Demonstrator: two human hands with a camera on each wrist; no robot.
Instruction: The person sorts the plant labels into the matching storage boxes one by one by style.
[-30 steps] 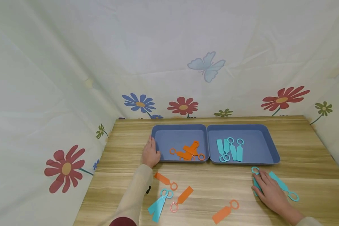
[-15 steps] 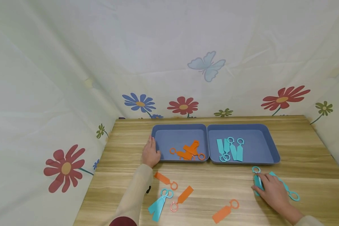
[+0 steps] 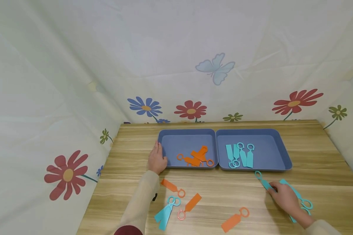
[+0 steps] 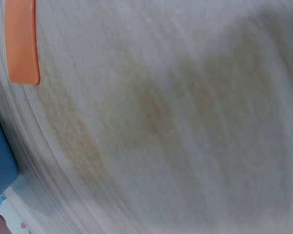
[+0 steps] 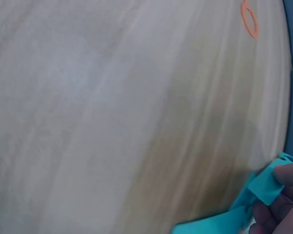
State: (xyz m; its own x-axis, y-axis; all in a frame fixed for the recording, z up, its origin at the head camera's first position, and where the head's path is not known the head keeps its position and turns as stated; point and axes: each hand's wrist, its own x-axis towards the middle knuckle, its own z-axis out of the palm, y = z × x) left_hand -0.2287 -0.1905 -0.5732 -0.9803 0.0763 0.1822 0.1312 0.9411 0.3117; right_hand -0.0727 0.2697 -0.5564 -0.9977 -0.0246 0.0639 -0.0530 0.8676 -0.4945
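Pinching a turquoise tag (image 3: 265, 184) — flat, ring-ended.

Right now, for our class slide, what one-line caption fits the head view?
Right hand pinches a turquoise tag near the right tray; left hand rests against the left tray.

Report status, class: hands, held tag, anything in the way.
Right hand pinches turquoise tag. Left hand against left tray. Tag outside right tray; tray's front rim possibly in the way.
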